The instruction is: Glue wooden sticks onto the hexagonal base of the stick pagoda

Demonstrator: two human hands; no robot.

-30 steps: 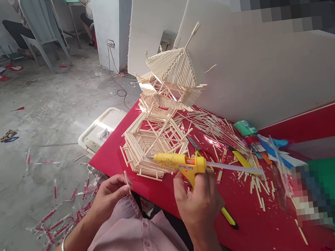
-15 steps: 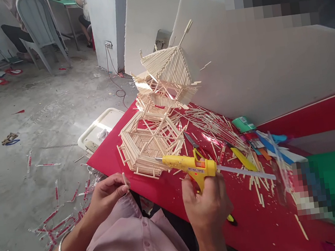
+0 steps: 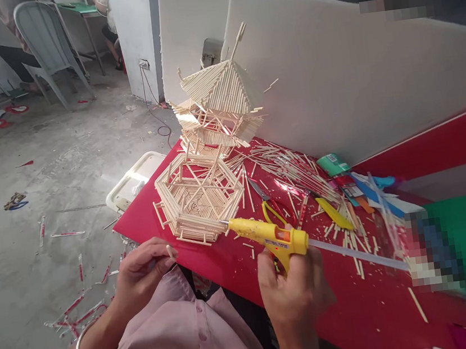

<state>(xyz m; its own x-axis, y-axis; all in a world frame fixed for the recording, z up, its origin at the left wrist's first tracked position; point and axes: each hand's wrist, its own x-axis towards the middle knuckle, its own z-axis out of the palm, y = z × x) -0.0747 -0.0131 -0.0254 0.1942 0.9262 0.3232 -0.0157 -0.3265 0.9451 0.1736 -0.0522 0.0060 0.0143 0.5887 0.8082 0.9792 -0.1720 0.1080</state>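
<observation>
My right hand (image 3: 293, 280) grips a yellow hot glue gun (image 3: 268, 235), with a long translucent glue stick (image 3: 360, 256) running out of its back. The gun's nozzle points left and appears at the near edge of an octagonal frame (image 3: 198, 201) built of thin wooden sticks; whether it touches cannot be seen. To the left, my left hand (image 3: 147, 273) pinches a short wooden stick (image 3: 170, 252) between thumb and fingertips, in front of the table edge. Behind the frame stands a stick-built pavilion model (image 3: 217, 94) with a peaked roof.
Loose sticks (image 3: 296, 169), scissors (image 3: 267, 198) and a yellow-handled cutter (image 3: 335, 214) lie on the red table (image 3: 227, 268). A green roll (image 3: 334, 164) sits against the white board (image 3: 309, 74). Wrappers (image 3: 75, 312) litter the floor. Other people sit near a chair (image 3: 45, 44) at the back.
The view has shifted, so the models appear further left. The glue gun appears slightly lower and right relative to the frame. Both hands keep their hold.
</observation>
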